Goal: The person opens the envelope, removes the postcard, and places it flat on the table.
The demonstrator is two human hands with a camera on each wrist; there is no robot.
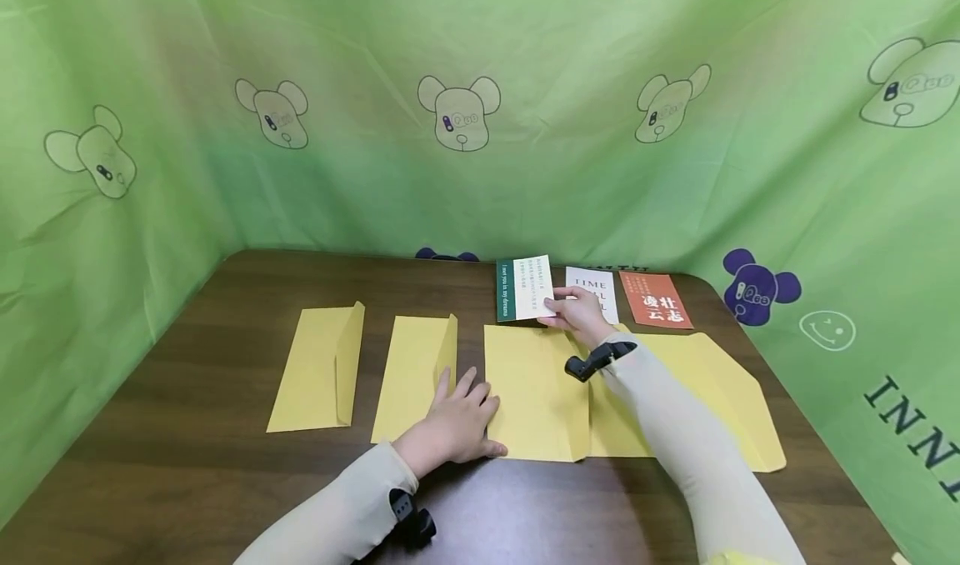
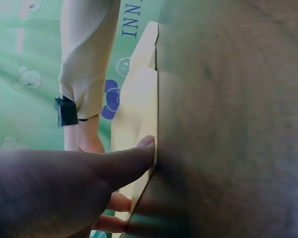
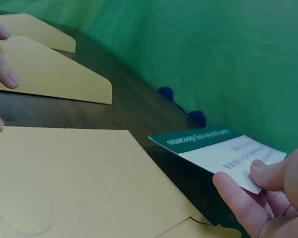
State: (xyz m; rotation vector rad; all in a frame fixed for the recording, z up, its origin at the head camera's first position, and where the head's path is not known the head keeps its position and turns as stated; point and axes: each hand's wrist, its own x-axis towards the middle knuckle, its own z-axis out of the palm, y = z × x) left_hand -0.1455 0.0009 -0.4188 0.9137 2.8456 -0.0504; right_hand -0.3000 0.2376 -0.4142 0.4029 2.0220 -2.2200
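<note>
Between thumb and fingers, my right hand (image 1: 576, 313) pinches a green and white card (image 1: 531, 286) by its right edge. In the right wrist view the card (image 3: 216, 151) is tilted, raised over the dark table. My left hand (image 1: 457, 423) lies with spread fingers; its thumb rests on the lower left corner of a yellow envelope (image 1: 528, 394), and its fingertips reach to the neighbouring envelope (image 1: 408, 373) on the left. The left wrist view shows the thumb (image 2: 146, 142) on the envelope's edge.
Another yellow envelope (image 1: 311, 373) lies at the far left. To the right, one more envelope (image 1: 720, 390) is spread under my right forearm. Behind it lie a white card (image 1: 596, 282) and a red card (image 1: 655, 300). A green curtain (image 1: 465, 198) hangs around the brown table (image 1: 195, 432).
</note>
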